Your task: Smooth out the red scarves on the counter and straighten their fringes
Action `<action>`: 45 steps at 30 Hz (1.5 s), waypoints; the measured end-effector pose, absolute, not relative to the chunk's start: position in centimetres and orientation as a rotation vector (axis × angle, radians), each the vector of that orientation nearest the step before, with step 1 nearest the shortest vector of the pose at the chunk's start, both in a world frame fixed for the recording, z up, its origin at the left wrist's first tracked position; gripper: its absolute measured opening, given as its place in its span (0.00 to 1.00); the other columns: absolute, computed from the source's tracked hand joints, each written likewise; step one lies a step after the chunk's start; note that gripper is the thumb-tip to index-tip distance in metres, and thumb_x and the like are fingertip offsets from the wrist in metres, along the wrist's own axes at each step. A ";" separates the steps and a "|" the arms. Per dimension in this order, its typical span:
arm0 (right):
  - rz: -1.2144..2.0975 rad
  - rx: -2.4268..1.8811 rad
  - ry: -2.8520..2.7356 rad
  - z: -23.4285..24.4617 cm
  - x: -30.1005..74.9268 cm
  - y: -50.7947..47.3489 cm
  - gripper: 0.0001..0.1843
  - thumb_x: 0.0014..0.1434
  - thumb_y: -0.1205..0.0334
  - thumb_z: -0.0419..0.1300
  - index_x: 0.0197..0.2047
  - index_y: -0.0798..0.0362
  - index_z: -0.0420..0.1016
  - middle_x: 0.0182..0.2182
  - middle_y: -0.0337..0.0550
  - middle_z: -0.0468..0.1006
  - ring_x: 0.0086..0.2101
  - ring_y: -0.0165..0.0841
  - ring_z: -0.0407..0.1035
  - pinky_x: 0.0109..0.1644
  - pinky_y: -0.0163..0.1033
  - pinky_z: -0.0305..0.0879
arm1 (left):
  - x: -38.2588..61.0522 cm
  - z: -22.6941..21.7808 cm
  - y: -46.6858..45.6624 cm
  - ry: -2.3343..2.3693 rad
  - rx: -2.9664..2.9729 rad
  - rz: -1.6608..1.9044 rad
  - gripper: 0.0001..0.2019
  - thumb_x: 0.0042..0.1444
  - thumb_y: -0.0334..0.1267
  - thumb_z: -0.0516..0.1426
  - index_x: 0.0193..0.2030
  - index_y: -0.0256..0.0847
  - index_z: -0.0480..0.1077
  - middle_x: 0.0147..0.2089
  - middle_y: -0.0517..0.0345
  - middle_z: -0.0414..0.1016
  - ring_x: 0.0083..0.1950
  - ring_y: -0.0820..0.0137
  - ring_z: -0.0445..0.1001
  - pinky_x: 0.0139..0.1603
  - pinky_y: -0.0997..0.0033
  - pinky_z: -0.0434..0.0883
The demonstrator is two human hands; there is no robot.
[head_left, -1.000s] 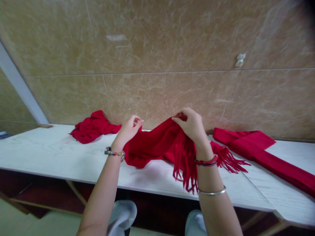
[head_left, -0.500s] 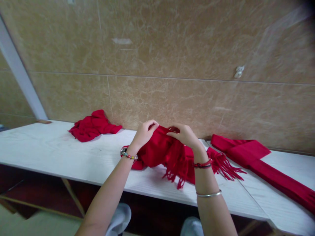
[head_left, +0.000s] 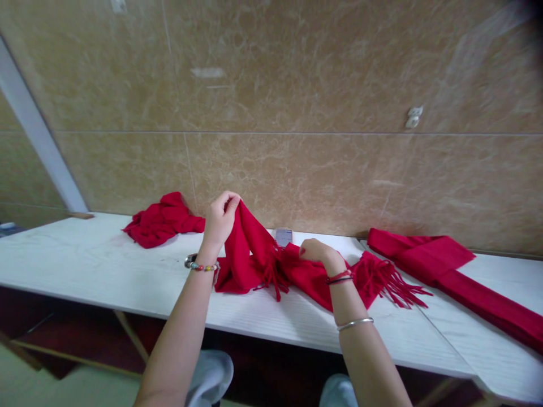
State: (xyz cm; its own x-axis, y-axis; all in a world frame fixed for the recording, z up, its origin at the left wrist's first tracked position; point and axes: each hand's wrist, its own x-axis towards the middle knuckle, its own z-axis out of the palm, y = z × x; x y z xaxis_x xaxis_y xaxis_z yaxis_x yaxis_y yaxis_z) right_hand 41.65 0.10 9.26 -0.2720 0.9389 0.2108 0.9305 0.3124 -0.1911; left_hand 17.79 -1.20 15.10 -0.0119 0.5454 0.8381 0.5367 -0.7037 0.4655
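A red fringed scarf (head_left: 254, 254) lies bunched on the white table (head_left: 85, 265) in front of me. My left hand (head_left: 220, 217) pinches one part of it and holds it lifted above the table. My right hand (head_left: 316, 251) is lower, fingers curled into the scarf where it rests on the table. Fringe (head_left: 390, 280) spreads out to the right of my right wrist. A small grey rectangular object (head_left: 283, 236) shows behind the scarf, by the wall.
A crumpled red cloth (head_left: 159, 221) sits at the back left of the table. A long folded red scarf (head_left: 458, 277) stretches along the right side. A brown tiled wall (head_left: 297, 113) stands right behind the table. My knees show below the table's front edge.
My left hand has risen and moved left with a part of the scarf. My right hand has dropped onto the table. The small grey object has become visible.
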 end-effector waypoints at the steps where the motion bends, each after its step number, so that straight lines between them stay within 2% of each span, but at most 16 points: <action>1: 0.010 -1.632 -2.233 9.8 41.4 -0.3 0.11 0.46 0.75 0.55 0.22 0.56 0.77 0.22 0.47 0.78 0.26 0.33 0.71 0.30 0.33 0.63 | 17.6 15.1 -1.2 1.206 2.231 1.813 0.08 0.57 0.37 0.49 0.30 0.40 0.66 0.30 0.61 0.70 0.35 0.71 0.69 0.37 0.76 0.63; 3: -0.023 -1.375 -2.079 11.5 40.3 -1.3 0.11 0.51 0.70 0.54 0.34 0.56 0.77 0.31 0.48 0.78 0.33 0.33 0.72 0.35 0.33 0.64 | 17.6 15.0 -1.2 1.186 2.309 1.661 0.09 0.57 0.37 0.49 0.29 0.39 0.66 0.29 0.60 0.70 0.34 0.71 0.68 0.37 0.75 0.63; 5: 0.017 -1.066 -1.981 12.9 38.6 -2.3 0.16 0.53 0.63 0.56 0.46 0.55 0.73 0.41 0.48 0.76 0.41 0.32 0.70 0.40 0.33 0.65 | 18.1 14.9 -1.4 1.131 2.406 1.556 0.09 0.56 0.37 0.50 0.29 0.39 0.67 0.29 0.60 0.69 0.34 0.71 0.68 0.38 0.74 0.63; 7: 0.095 -0.916 -1.975 13.4 36.8 -2.8 0.19 0.53 0.60 0.57 0.48 0.54 0.70 0.45 0.47 0.74 0.43 0.32 0.69 0.43 0.34 0.65 | 18.7 14.9 -1.8 1.060 2.499 1.532 0.08 0.56 0.36 0.50 0.29 0.39 0.67 0.30 0.60 0.69 0.34 0.71 0.68 0.39 0.74 0.63; 12: 0.225 -1.022 -2.012 12.4 35.5 -1.9 0.08 0.53 0.66 0.56 0.36 0.55 0.75 0.31 0.42 0.79 0.32 0.30 0.71 0.39 0.34 0.65 | 19.2 15.0 -2.3 1.058 2.600 1.602 0.08 0.57 0.34 0.50 0.29 0.39 0.67 0.30 0.60 0.68 0.35 0.71 0.68 0.39 0.73 0.63; 19: 0.053 -1.378 -2.033 12.4 41.3 -1.4 0.06 0.51 0.69 0.57 0.29 0.55 0.76 0.26 0.43 0.77 0.29 0.32 0.71 0.34 0.35 0.64 | 17.4 14.9 -1.3 1.303 2.379 1.878 0.08 0.57 0.34 0.49 0.29 0.38 0.65 0.31 0.59 0.69 0.36 0.71 0.68 0.39 0.73 0.64; 21: 0.095 -1.371 -2.071 12.2 42.2 -1.4 0.07 0.52 0.68 0.57 0.33 0.56 0.76 0.29 0.45 0.77 0.31 0.33 0.71 0.36 0.37 0.65 | 17.1 15.0 -1.1 1.336 2.338 1.886 0.07 0.57 0.34 0.49 0.30 0.38 0.65 0.31 0.59 0.69 0.36 0.71 0.68 0.39 0.73 0.64; 23: 0.125 -1.238 -2.048 11.9 42.1 -1.2 0.12 0.53 0.64 0.58 0.42 0.55 0.73 0.37 0.48 0.76 0.37 0.34 0.70 0.40 0.38 0.66 | 17.3 15.0 -1.1 1.317 2.370 1.790 0.08 0.57 0.34 0.49 0.30 0.38 0.66 0.31 0.60 0.69 0.36 0.71 0.68 0.39 0.73 0.64; 26: 0.104 -1.026 -2.011 11.5 40.3 -0.9 0.22 0.51 0.59 0.61 0.50 0.53 0.68 0.49 0.51 0.67 0.48 0.37 0.64 0.47 0.41 0.65 | 18.5 14.9 -1.4 1.232 2.479 1.591 0.08 0.57 0.34 0.49 0.29 0.39 0.66 0.31 0.60 0.69 0.36 0.70 0.69 0.39 0.72 0.64; 29: 0.064 -0.930 -2.041 11.3 38.1 -0.5 0.17 0.49 0.59 0.62 0.44 0.53 0.73 0.52 0.52 0.64 0.53 0.38 0.59 0.53 0.43 0.59 | 20.0 14.9 -1.9 1.157 2.570 1.480 0.08 0.57 0.33 0.49 0.29 0.38 0.67 0.31 0.59 0.69 0.36 0.70 0.69 0.40 0.72 0.64; 32: 0.036 -0.926 -2.041 11.4 37.6 0.0 0.04 0.51 0.65 0.60 0.32 0.52 0.76 0.46 0.48 0.68 0.49 0.36 0.64 0.53 0.42 0.59 | 20.4 15.0 -2.3 1.170 2.580 1.501 0.08 0.57 0.33 0.49 0.29 0.38 0.67 0.30 0.59 0.69 0.35 0.71 0.69 0.40 0.72 0.64; 34: 0.037 -0.960 -2.007 11.5 38.1 0.2 0.05 0.51 0.67 0.59 0.28 0.52 0.75 0.42 0.46 0.70 0.44 0.34 0.67 0.50 0.42 0.61 | 20.0 15.2 -2.3 1.218 2.550 1.579 0.08 0.57 0.33 0.49 0.29 0.38 0.66 0.30 0.59 0.68 0.36 0.70 0.68 0.41 0.71 0.64; 37: 0.074 -0.947 -1.979 11.5 38.6 0.0 0.05 0.52 0.64 0.59 0.34 0.53 0.75 0.42 0.48 0.70 0.45 0.36 0.66 0.50 0.43 0.62 | 19.3 15.3 -2.0 1.263 2.502 1.683 0.08 0.57 0.33 0.49 0.29 0.38 0.66 0.31 0.59 0.68 0.37 0.70 0.68 0.41 0.70 0.64; 40: 0.078 -0.869 -2.007 11.4 37.5 -0.4 0.15 0.50 0.61 0.62 0.42 0.54 0.73 0.48 0.52 0.67 0.50 0.38 0.62 0.53 0.44 0.59 | 19.4 15.0 -1.8 1.256 2.527 1.714 0.07 0.56 0.33 0.50 0.29 0.38 0.67 0.34 0.58 0.67 0.39 0.70 0.68 0.44 0.69 0.64; 42: 0.061 -0.828 -2.056 11.3 36.5 -0.3 0.12 0.50 0.63 0.61 0.40 0.54 0.74 0.49 0.50 0.67 0.50 0.37 0.62 0.54 0.43 0.58 | 19.9 14.8 -1.8 1.259 2.559 1.741 0.07 0.56 0.32 0.51 0.29 0.38 0.68 0.37 0.56 0.66 0.42 0.69 0.67 0.47 0.68 0.64; 45: -0.003 -0.855 -2.040 11.1 36.7 0.3 0.05 0.49 0.69 0.60 0.32 0.53 0.75 0.43 0.47 0.71 0.45 0.35 0.66 0.51 0.41 0.61 | 20.4 14.7 -2.0 1.348 2.546 1.805 0.06 0.55 0.32 0.52 0.29 0.38 0.68 0.43 0.54 0.64 0.47 0.67 0.66 0.52 0.65 0.62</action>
